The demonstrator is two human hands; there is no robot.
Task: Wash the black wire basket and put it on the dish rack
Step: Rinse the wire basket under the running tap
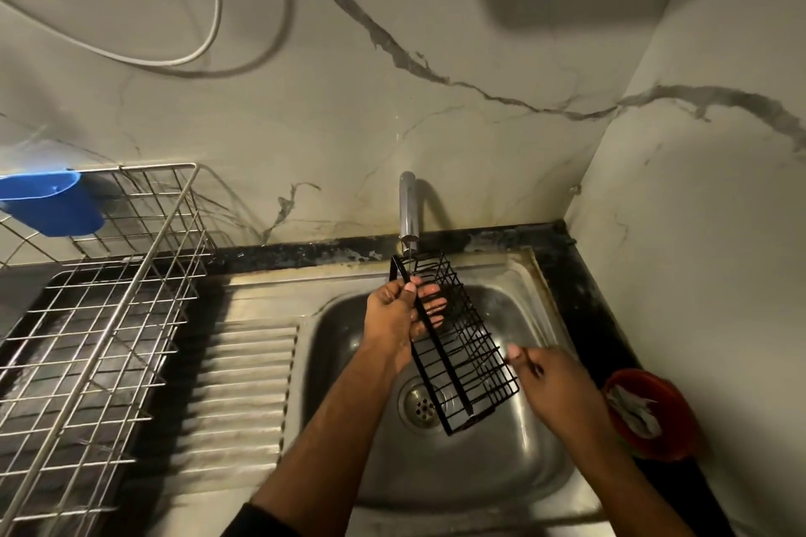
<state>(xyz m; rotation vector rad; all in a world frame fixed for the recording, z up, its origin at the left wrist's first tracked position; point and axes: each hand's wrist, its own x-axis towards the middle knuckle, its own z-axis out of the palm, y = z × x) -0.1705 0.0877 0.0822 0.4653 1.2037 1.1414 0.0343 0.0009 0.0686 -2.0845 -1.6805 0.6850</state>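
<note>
Right hand (562, 392) fingers curled at black wire basket (462, 344) corner — left hand (394, 314) grips rim.

You face a corner where two pale marble-patterned walls (436, 35) meet at about 1 o'clock, grey veins running across both. A white cable (205, 44) loops over the wall at 11 o'clock, and a dark shadow sits at 12 o'clock near the top edge. Light is dim and warm. Below, a black stone worktop (580, 288) runs along the wall foot, stained where it joins the wall. A steel sink (514, 471) is set into it at 5 o'clock, its ribbed draining board (244, 384) at 7 o'clock. A chrome tap (408, 209) rises from the back edge at centre.
</note>
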